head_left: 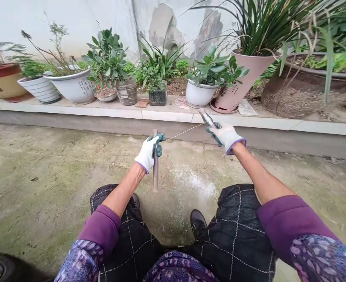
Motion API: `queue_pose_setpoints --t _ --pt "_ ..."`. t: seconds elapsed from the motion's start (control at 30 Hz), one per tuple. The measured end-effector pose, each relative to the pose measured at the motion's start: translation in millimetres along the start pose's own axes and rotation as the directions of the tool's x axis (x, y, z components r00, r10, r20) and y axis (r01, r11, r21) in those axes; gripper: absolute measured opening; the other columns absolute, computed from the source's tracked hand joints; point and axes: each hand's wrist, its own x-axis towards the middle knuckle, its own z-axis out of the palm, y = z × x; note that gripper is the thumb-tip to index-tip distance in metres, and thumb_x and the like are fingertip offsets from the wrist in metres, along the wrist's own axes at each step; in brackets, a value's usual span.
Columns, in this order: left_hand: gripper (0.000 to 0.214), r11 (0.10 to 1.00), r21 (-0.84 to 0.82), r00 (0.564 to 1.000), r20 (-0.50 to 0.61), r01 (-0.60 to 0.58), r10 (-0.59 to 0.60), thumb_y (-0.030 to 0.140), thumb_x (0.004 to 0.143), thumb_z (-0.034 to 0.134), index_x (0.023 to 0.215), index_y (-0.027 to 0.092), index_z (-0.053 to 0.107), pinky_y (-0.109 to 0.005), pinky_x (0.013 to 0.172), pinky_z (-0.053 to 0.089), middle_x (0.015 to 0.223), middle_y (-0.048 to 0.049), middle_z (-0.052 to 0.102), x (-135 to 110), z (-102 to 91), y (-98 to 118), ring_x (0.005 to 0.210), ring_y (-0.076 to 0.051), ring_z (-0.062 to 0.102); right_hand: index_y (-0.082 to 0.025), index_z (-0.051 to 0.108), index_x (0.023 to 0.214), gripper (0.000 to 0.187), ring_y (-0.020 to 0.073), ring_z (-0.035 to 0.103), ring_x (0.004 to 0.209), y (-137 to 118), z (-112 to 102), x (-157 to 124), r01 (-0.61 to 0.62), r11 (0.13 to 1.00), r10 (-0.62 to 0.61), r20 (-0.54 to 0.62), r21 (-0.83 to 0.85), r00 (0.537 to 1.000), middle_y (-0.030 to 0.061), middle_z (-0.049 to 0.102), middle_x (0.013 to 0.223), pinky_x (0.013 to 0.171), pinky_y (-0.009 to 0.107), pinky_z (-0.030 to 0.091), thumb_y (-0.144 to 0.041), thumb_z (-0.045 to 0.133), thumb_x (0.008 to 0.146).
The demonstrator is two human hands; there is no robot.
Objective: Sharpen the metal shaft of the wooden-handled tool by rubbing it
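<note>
My left hand (151, 152), in a white glove with dark green fingertips, is closed around a brown stick (155, 176). The stick is held nearly upright, its lower part showing below the fist. In a matching glove, my right hand (224, 136) is closed on a short tilted rod (207, 118) that looks wrapped in something whitish; its exact kind I cannot make out. A thin pale string (184, 132) runs taut between the two hands. Gloved fingers hide where it meets the stick.
White powder or grains (200, 184) lie scattered on the concrete ground (58, 180). Beyond my hands runs a low tiled ledge (111, 113) with several potted plants, among them a white pot (200, 94) and a tall pink pot (239, 78). A dark wheel-like object (2, 266) is at lower left.
</note>
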Motion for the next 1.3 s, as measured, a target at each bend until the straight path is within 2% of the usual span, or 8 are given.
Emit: queue_pose_setpoints --t 0.17,0.3,0.43,0.73,0.83,0.97,1.07,1.3 --pt "0.029 0.975 -0.049 0.960 0.190 0.218 -0.205 0.026 0.076 0.074 0.099 0.014 0.062 -0.017 0.032 0.025 0.066 0.0066 0.049 -17 15.5 -25 0.038 -0.002 0.032 -0.019 0.058 0.107 0.030 0.0103 0.039 0.046 -21 14 7 0.013 0.923 -0.034 0.048 0.386 0.998 -0.0035 0.048 0.065 0.044 0.024 0.039 -0.041 0.051 0.089" --pt "0.028 0.925 0.030 0.850 0.386 0.378 -0.360 0.031 0.078 0.073 0.098 0.014 0.063 -0.016 0.032 0.025 0.065 0.0064 0.048 -44 29.1 -43 0.037 -0.001 0.029 -0.017 0.065 0.100 0.027 0.0168 0.056 0.068 -18 26 23 0.099 0.990 -0.107 -0.083 -0.098 0.991 0.0061 0.064 0.079 0.065 0.027 0.046 -0.038 0.055 0.087" --pt "0.026 0.945 -0.043 0.883 0.372 0.323 -0.285 0.030 0.079 0.073 0.098 0.014 0.063 -0.015 0.032 0.025 0.065 0.0065 0.048 -43 23.3 -35 0.037 -0.001 0.031 -0.017 0.067 0.104 0.030 0.0226 0.061 0.085 -6 26 29 0.081 0.931 -0.124 -0.101 -0.357 0.987 0.0121 0.070 0.096 0.076 0.030 0.045 -0.040 0.054 0.088" --pt "0.015 0.971 -0.184 0.980 -0.095 0.153 -0.173 0.023 0.085 0.066 0.090 0.017 0.054 -0.015 0.033 0.023 0.059 0.0099 0.045 12 -14.1 -12 0.034 -0.001 0.030 -0.019 0.057 0.099 0.029 0.0058 0.030 0.039 -44 -4 -40 -0.040 0.834 -0.110 0.236 0.550 0.965 -0.0072 0.045 0.059 0.034 0.018 0.027 -0.041 0.063 0.082" --pt "0.015 0.984 -0.117 0.976 -0.161 0.132 -0.150 0.023 0.083 0.066 0.089 0.017 0.054 -0.016 0.034 0.024 0.057 0.0098 0.046 19 -14.2 -14 0.034 -0.001 0.030 -0.017 0.061 0.107 0.040 0.0047 0.031 0.038 -59 -8 -84 -0.029 0.816 -0.335 0.514 0.577 0.790 -0.0072 0.046 0.060 0.033 0.018 0.028 -0.045 0.066 0.078" --pt "0.021 0.996 0.040 0.994 -0.070 0.082 -0.079 0.023 0.077 0.071 0.092 0.015 0.059 -0.017 0.034 0.023 0.057 0.0084 0.048 23 -6.8 -8 0.034 -0.002 0.031 -0.016 0.068 0.091 0.034 0.0090 0.049 0.048 -52 24 -123 0.262 0.949 -0.254 0.915 0.174 0.314 -0.0021 0.058 0.063 0.041 0.020 0.036 -0.045 0.074 0.074" --pt "0.027 0.983 0.176 0.999 0.011 0.044 -0.047 0.025 0.074 0.074 0.095 0.015 0.061 -0.018 0.033 0.022 0.061 0.0056 0.054 19 -0.6 -3 0.035 -0.002 0.033 -0.015 0.070 0.076 0.021 0.0149 0.057 0.053 -31 58 -121 0.547 0.793 -0.061 0.859 -0.268 0.508 0.0020 0.059 0.058 0.050 0.025 0.039 -0.036 0.074 0.072" --pt "0.033 0.995 0.096 0.993 0.120 0.004 -0.015 0.029 0.073 0.075 0.100 0.015 0.063 -0.019 0.032 0.024 0.066 0.0049 0.055 -13 5.9 1 0.036 -0.002 0.033 -0.016 0.070 0.105 0.030 0.0229 0.065 0.074 -7 55 -41 0.382 0.714 -0.082 0.472 -0.587 0.878 0.0130 0.072 0.089 0.060 0.029 0.041 -0.035 0.057 0.085"
